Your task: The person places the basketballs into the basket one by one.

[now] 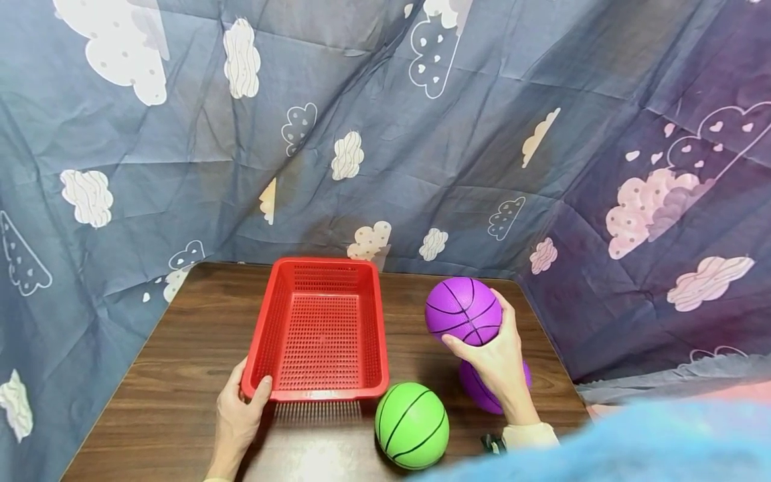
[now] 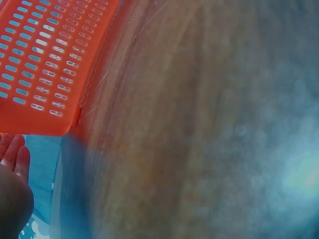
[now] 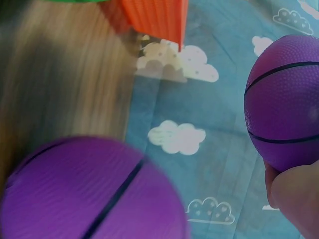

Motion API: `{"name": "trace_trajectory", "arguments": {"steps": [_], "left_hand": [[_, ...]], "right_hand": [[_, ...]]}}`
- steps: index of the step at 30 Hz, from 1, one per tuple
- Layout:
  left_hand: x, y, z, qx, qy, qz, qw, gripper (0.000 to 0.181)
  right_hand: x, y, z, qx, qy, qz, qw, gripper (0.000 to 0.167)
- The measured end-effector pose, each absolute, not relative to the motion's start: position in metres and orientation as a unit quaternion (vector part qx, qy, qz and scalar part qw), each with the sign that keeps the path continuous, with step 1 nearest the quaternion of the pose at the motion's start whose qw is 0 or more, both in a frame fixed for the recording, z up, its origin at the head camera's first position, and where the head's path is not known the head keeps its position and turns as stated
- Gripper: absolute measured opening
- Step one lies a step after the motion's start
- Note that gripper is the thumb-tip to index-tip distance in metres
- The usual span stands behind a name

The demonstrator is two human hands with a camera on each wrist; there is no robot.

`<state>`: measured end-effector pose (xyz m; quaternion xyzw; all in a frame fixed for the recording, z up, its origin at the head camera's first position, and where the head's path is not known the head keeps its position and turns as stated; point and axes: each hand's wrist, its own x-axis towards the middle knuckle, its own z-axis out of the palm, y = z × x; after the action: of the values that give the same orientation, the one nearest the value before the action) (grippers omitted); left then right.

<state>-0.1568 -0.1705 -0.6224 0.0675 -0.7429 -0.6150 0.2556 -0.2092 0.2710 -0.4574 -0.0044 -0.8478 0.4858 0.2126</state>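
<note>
A red plastic basket [image 1: 325, 395] with perforated walls is on the table, and no contents show inside. My left hand [image 1: 237, 412] grips its near left corner, thumb over the rim; the left wrist view shows the basket's slotted side [image 2: 45, 64] and part of the fingers. My right hand [image 1: 501, 358] holds a purple ball [image 1: 464, 311] with black basketball lines, raised above the table right of the basket. Partly hidden behind that hand and wrist is a second purple ball [image 1: 478, 391]. A green ball [image 1: 412, 426] sits near the basket's front right corner.
The brown wood-grain table [image 1: 181, 348] ends at a dark blue cloud-print cloth [image 1: 313, 221] hung behind it and along the right. Something light blue and blurred [image 1: 632, 445] fills the lower right. A small dark object [image 1: 494, 443] shows beside the right cuff.
</note>
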Motion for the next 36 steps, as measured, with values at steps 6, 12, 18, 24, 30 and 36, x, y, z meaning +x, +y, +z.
{"name": "trace_trajectory", "arguments": {"steps": [6,12,18,24,30,36], "left_hand": [[-0.157,-0.169,-0.618,0.065,-0.741,-0.621,0.247,0.055],[-0.158,-0.169,-0.618,0.056,-0.736,-0.626,0.252,0.056],[-0.159,-0.17,-0.62,0.053,-0.732,-0.628,0.258,0.056],[-0.156,-0.168,-0.614,0.058,-0.728,-0.634,0.256,0.054],[-0.156,-0.168,-0.612,0.064,-0.733,-0.627,0.253,0.054],[-0.156,-0.169,-0.616,0.054,-0.721,-0.642,0.254,0.053]], "right_hand": [[-0.217,0.259,-0.453,0.028,-0.836,0.503,0.216,0.118],[-0.219,0.248,-0.453,0.044,-0.83,0.517,0.207,0.117],[-0.224,0.234,-0.448,0.065,-0.823,0.531,0.191,0.116],[-0.232,0.218,-0.44,0.088,-0.812,0.547,0.187,0.116],[-0.24,0.202,-0.435,0.107,-0.798,0.563,0.188,0.113],[-0.247,0.187,-0.432,0.121,-0.791,0.571,0.183,0.113]]}}
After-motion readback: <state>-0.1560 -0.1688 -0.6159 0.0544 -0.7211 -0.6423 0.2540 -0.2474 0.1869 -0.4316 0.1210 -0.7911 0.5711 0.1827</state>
